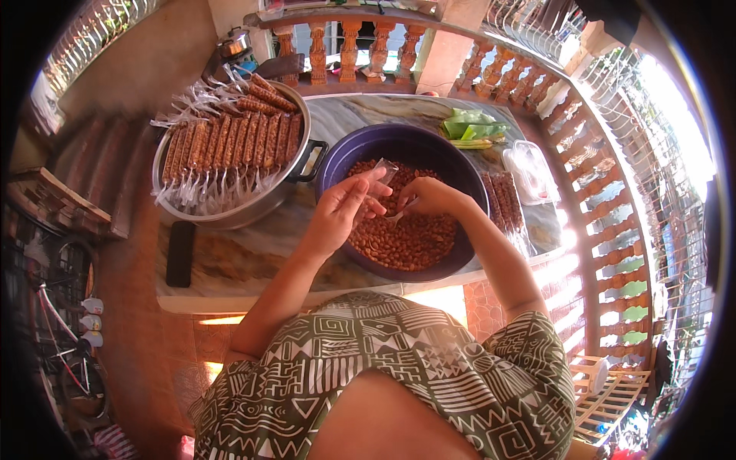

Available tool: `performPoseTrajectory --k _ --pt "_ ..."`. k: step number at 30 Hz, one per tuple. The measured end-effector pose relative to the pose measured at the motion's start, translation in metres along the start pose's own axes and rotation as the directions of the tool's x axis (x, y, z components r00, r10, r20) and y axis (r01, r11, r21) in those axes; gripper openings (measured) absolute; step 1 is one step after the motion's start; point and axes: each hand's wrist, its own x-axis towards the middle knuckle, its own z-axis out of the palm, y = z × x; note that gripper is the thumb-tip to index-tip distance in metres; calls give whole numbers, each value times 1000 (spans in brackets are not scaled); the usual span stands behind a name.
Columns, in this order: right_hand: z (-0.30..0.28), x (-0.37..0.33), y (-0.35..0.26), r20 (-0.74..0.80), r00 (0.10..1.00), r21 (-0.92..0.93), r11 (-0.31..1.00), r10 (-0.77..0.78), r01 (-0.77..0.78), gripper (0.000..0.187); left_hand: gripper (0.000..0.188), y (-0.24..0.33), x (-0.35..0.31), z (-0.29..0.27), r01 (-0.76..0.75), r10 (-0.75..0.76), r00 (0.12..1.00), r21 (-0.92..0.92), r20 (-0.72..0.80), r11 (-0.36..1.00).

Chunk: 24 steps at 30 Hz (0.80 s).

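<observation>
My left hand [354,203] is over a purple basin [460,262], its fingers pinching a small clear plastic bag [388,169] near the bag's mouth. Reddish-brown peanuts [406,247] fill the bottom of the basin. Just to the right, my right hand [433,196] is closed on a small light-coloured spoon [396,217], whose tip reaches down to the peanuts. The fingers of that hand partly hide the spoon's handle. How much the bag contains is hard to make out.
Left of the basin stands a large metal pot [222,218] heaped with narrow filled bags [230,142]. A black phone [180,254] lies on the marble-patterned table [245,261]. On the right are green leaves [469,126], a clear plastic container [530,172] and more filled packs [502,201].
</observation>
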Motion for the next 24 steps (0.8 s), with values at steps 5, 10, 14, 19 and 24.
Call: performPoseTrajectory --k 5,10,14,19,24 --pt "-34 -11 -5 44 996 225 972 -77 66 19 46 1 -1 0 -6 6 1000 34 -14 999" --pt "-88 -33 -27 -40 996 277 957 -75 83 18 46 6 -2 2 29 -28 999 50 -28 998" --pt "-135 -47 -51 -176 978 137 982 -108 133 19 47 1 0 0 61 -60 998 21 -27 998" --pt "-168 -44 -73 -226 955 64 976 -191 210 18 45 -2 1 0 52 -52 999 9 -2 999" --pt "-170 -40 -96 -178 962 -39 978 -208 204 17 44 -2 3 1 51 -50 999 -7 21 999"
